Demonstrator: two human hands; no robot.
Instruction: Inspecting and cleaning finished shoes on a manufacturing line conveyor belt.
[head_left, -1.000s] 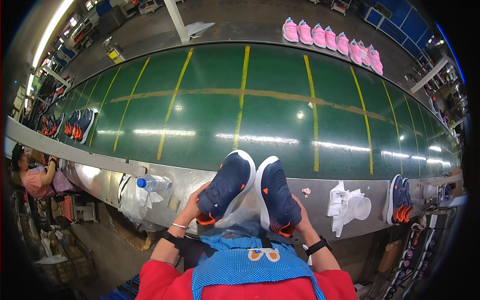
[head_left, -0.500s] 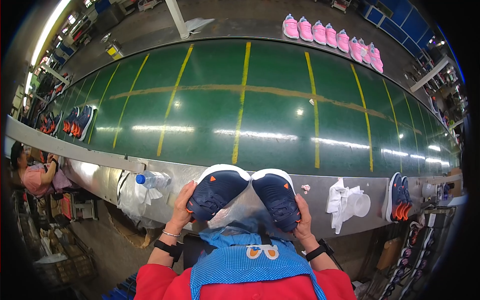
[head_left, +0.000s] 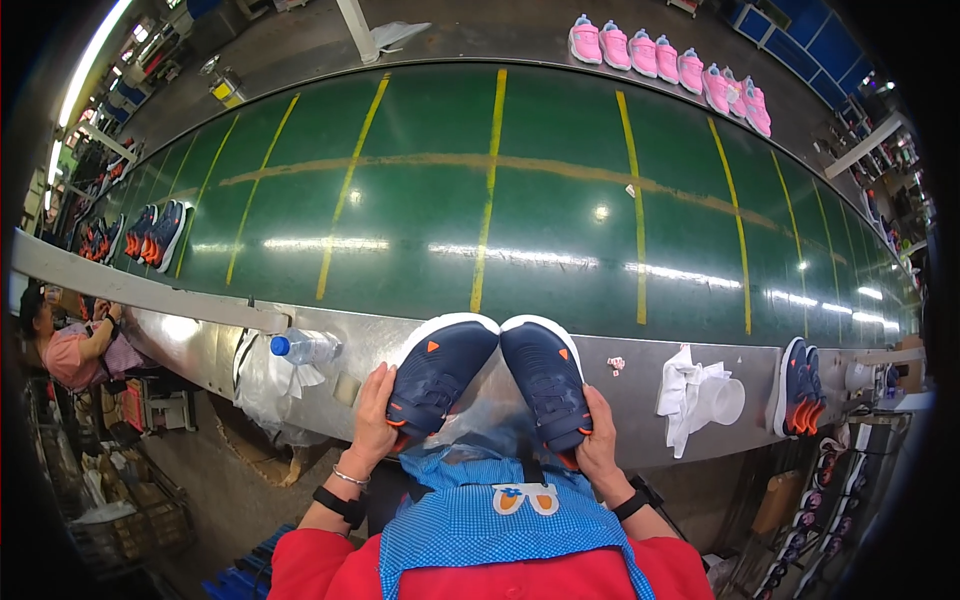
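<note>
My left hand grips a navy shoe with orange accents and a white toe rim. In my right hand is its matching navy shoe. Both shoes lie side by side, tops up, toes pointing away from me toward the green conveyor belt, over the metal ledge at the belt's near edge. A clear plastic bag shows between and beneath the shoes. Each wrist carries a dark band.
A water bottle with a blue cap lies on the ledge at left, white cloth and a cup at right. More navy shoes stand far right and far left. Pink shoes line the belt's far side. A person works at left.
The two shoes have turned from soles-up with heels spread to tops-up, side by side, and come down lower onto the ledge. My hands shifted back along their heels.
</note>
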